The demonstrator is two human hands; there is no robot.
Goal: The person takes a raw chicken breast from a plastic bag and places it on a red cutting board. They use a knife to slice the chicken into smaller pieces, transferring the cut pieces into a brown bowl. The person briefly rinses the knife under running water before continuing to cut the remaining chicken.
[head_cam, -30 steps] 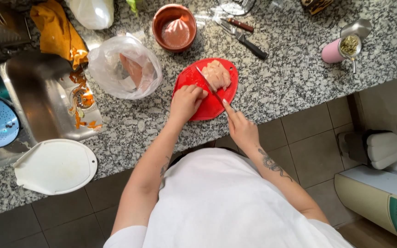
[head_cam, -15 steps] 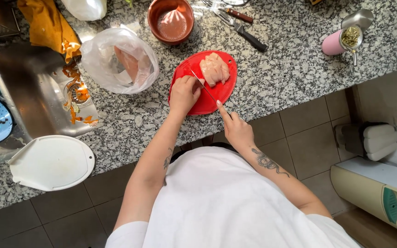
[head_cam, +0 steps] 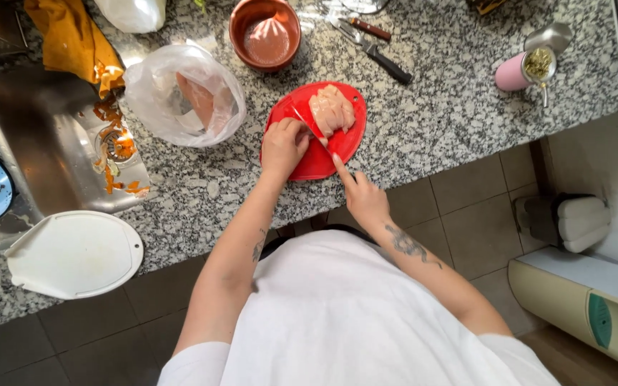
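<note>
Centre of the frame: the right hand [head_cam: 363, 199] grips a knife [head_cam: 309, 129], forefinger stretched along it, blade lying across the red cutting board [head_cam: 316, 161]. The left hand [head_cam: 282, 145] is curled, fingertips pressed down on the board just left of the raw chicken [head_cam: 332, 109], which sits on the board's upper part. Those fingertips are right beside the blade; slick meat could slide and bring the edge onto them. Upper left, a clear plastic bag [head_cam: 184, 94] with more pink meat; upper right, a pink cup [head_cam: 516, 71].
</note>
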